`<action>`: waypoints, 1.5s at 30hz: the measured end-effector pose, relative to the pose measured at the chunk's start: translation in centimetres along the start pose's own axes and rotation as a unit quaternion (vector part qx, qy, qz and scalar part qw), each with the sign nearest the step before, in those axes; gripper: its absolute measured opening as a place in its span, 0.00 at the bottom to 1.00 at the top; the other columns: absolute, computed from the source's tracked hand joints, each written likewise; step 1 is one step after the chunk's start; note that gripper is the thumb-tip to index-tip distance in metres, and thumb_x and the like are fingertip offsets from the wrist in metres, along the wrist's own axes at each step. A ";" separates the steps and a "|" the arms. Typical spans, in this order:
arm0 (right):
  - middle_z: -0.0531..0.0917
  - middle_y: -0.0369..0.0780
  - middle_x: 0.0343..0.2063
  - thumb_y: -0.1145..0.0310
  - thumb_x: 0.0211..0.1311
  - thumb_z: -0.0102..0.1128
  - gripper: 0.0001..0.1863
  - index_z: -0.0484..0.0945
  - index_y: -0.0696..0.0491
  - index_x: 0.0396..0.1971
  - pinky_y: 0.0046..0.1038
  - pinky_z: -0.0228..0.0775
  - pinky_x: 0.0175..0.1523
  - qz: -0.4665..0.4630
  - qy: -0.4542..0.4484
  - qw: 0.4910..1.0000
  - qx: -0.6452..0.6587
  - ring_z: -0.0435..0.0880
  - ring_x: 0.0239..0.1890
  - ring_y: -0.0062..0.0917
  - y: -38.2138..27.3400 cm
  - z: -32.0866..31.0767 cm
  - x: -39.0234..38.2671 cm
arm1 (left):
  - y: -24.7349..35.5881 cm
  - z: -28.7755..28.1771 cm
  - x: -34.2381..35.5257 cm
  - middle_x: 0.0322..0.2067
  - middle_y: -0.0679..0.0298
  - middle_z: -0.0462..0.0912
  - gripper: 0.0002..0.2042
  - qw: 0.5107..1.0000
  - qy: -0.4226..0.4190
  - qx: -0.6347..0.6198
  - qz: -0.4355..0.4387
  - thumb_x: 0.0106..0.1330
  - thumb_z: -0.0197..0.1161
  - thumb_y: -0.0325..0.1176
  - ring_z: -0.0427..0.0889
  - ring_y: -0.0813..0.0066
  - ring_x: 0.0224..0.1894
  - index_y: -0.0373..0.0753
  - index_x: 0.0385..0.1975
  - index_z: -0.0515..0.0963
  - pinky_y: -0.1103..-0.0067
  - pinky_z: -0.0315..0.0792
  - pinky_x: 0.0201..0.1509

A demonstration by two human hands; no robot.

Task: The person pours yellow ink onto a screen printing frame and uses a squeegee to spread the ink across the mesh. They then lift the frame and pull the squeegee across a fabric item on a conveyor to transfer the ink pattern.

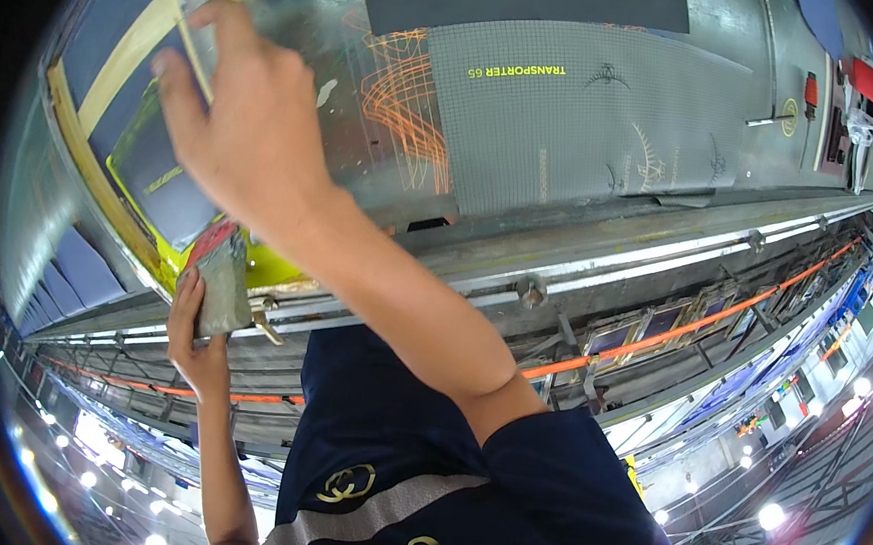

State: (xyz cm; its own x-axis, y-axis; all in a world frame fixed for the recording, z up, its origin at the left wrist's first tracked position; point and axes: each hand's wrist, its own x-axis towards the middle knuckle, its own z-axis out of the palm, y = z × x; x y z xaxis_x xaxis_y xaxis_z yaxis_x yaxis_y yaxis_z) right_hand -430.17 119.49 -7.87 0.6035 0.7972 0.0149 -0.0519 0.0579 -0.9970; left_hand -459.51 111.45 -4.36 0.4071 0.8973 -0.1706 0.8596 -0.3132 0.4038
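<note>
At the far left lies a screen-printing frame (62,100) with yellow-green ink on its mesh (134,144). My right hand (256,122) reaches across it, fingers and thumb closed around a long flat bar like a squeegee (194,23), whose far end leaves the picture. My left hand (202,348) is at the frame's near edge, its fingers against a worn grey block (224,289) with a reddish patch at its upper end. Part of that grip is hidden behind the block. A small metal clamp or latch (268,324) sits beside the block.
A grey printed sheet (586,122) with a fine grid lies on the metal table (344,157), beside orange printed lines. A dark sheet (523,3) is beyond it. A metal rail (658,251) and orange cable (672,337) run along the near side. Tools (810,96) lie far right.
</note>
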 end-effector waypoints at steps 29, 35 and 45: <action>0.83 0.51 0.21 0.64 0.68 0.63 0.17 0.77 0.54 0.53 0.46 0.76 0.35 0.051 0.026 0.997 -0.043 0.84 0.25 0.50 -2.8 6.1 -2.1 | -5.6 -2.9 -1.3 0.61 0.54 0.81 0.34 0.995 0.044 -0.020 0.086 0.44 0.59 0.15 0.76 0.50 0.65 0.36 0.59 0.80 0.62 0.65 0.71; 0.86 0.53 0.44 0.61 0.65 0.65 0.18 0.80 0.51 0.52 0.45 0.72 0.58 0.038 0.000 0.985 -0.169 0.83 0.52 0.48 3.1 14.8 -1.0 | -16.0 -5.1 1.1 0.56 0.58 0.86 0.26 0.986 0.116 -0.029 0.115 0.49 0.69 0.22 0.84 0.55 0.57 0.39 0.54 0.84 0.65 0.74 0.63; 0.80 0.42 0.17 0.62 0.62 0.66 0.13 0.88 0.50 0.43 0.34 0.72 0.35 -0.083 0.028 0.960 -0.266 0.77 0.23 0.25 2.9 10.1 5.5 | -9.2 -3.5 0.0 0.62 0.69 0.80 0.31 0.970 0.067 0.104 0.207 0.50 0.69 0.27 0.79 0.67 0.61 0.55 0.59 0.81 0.62 0.72 0.59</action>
State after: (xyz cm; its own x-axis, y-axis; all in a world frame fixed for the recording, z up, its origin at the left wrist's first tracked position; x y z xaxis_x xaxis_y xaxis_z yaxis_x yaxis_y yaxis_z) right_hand -435.02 130.07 -9.94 0.6109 0.7689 0.1886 0.4539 -0.1450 -0.8792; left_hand -468.49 115.42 -4.95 0.6993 0.7089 0.0924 0.6798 -0.6994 0.2208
